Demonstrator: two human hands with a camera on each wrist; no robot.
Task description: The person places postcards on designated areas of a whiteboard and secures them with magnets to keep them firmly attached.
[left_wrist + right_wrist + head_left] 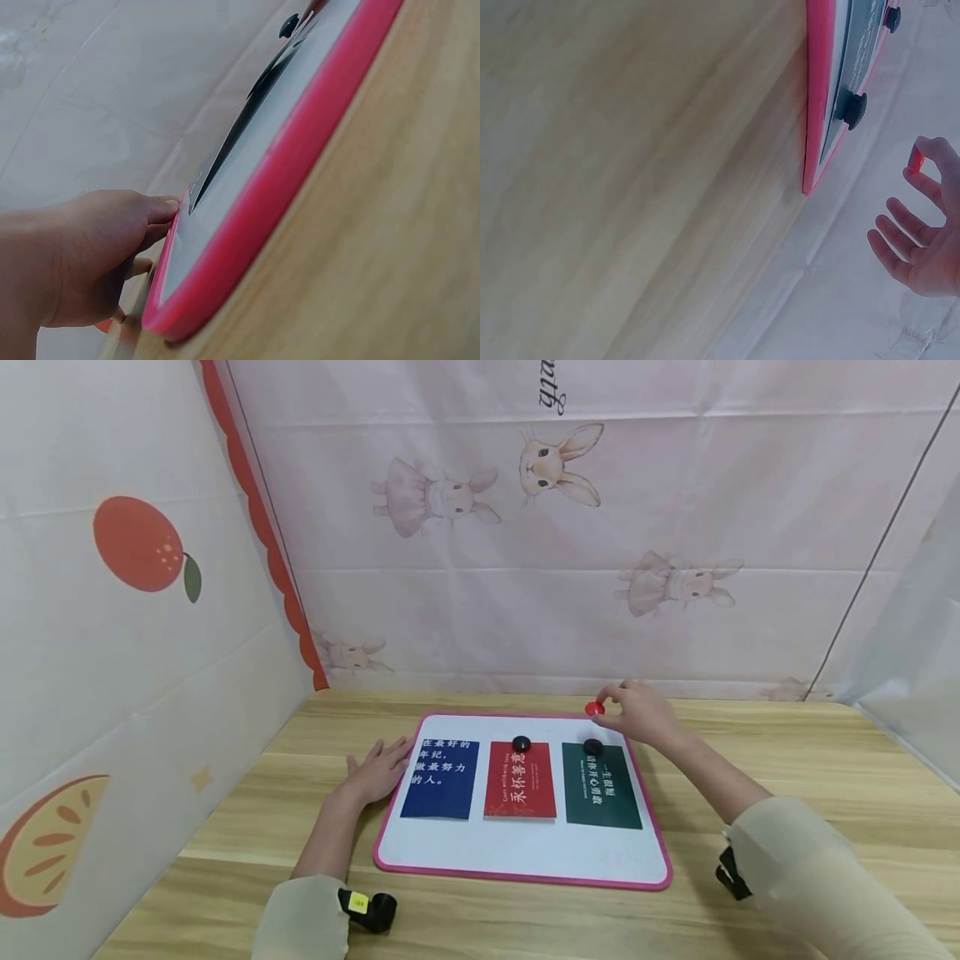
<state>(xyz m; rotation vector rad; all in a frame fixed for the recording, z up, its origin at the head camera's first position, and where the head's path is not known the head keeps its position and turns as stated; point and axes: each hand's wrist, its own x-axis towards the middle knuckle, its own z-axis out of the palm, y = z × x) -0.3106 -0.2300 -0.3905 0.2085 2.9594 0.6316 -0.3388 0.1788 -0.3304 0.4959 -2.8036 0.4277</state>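
Note:
A whiteboard (pixel 525 858) with a pink frame lies on the wooden table. On it sit a blue card (pixel 442 793), a red card (pixel 517 806) and a green card (pixel 603 814). Round black magnets sit at the top of the red card (pixel 521 743) and the green card (pixel 592 747). My right hand (pixel 637 714) pinches a red magnet (pixel 595 708) between thumb and forefinger, above the board's far right corner; in the right wrist view the other fingers are spread. My left hand (pixel 378 771) rests at the board's left edge, fingers extended, thumb side touching the pink frame (pixel 247 240).
The wooden table (pixel 247 852) reaches back to a pale curtain (pixel 487 627) printed with rabbits. A fruit-printed sheet (pixel 150 693) hangs on the left. Dark cameras are strapped at the left wrist (pixel 371 912) and the right wrist (pixel 731 872).

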